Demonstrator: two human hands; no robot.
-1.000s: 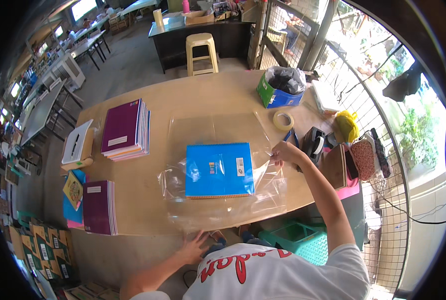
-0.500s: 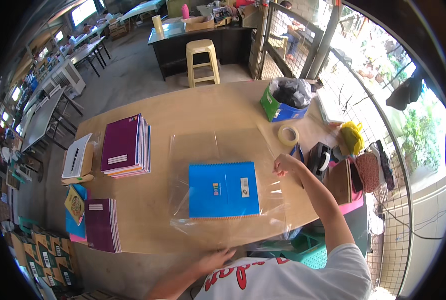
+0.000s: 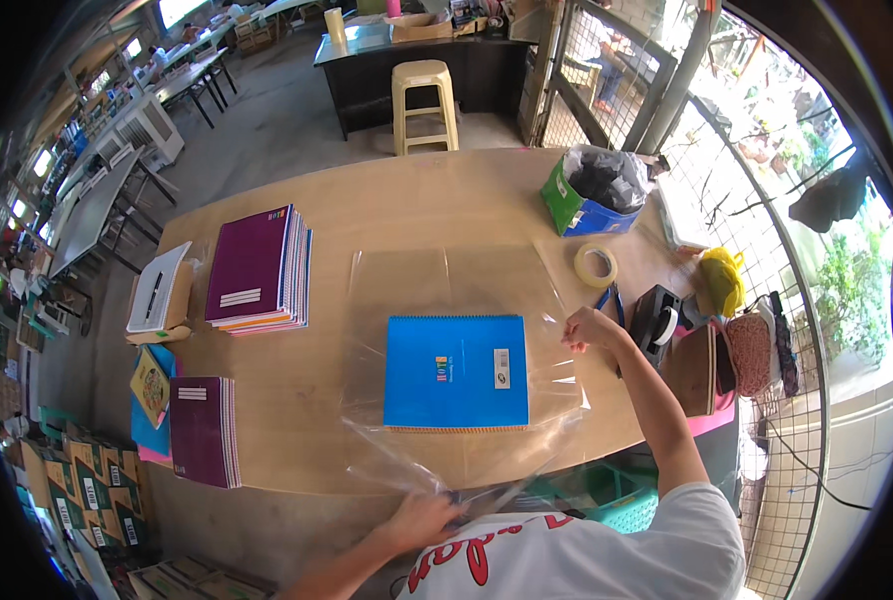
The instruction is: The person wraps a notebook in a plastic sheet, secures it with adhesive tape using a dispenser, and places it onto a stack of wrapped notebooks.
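Observation:
A blue spiral notebook (image 3: 457, 375) with a white label lies on a clear plastic sheet (image 3: 467, 275) spread over the table. At the near table edge, my left hand (image 3: 427, 520) is closed on the sheet's near edge. The plastic gathers into folds running to those fingers. My right hand (image 3: 592, 330) is curled shut just right of the notebook, beside the sheet's right edge. Whatever its fingers pinch, if anything, is too small to make out.
Purple notebooks stand in a tall stack (image 3: 252, 265) and a smaller stack (image 3: 202, 430) at left. Right of the sheet are a tape roll (image 3: 596, 266), blue-handled scissors (image 3: 612, 300), a black tape dispenser (image 3: 657, 320) and a green-blue box (image 3: 592, 200) holding plastic bags. A stool (image 3: 425, 100) stands beyond the table.
My left hand has closed on the sheet's near edge, and the plastic there is drawn into folds toward me. My right hand keeps its curled pose. The whole view has shifted slightly.

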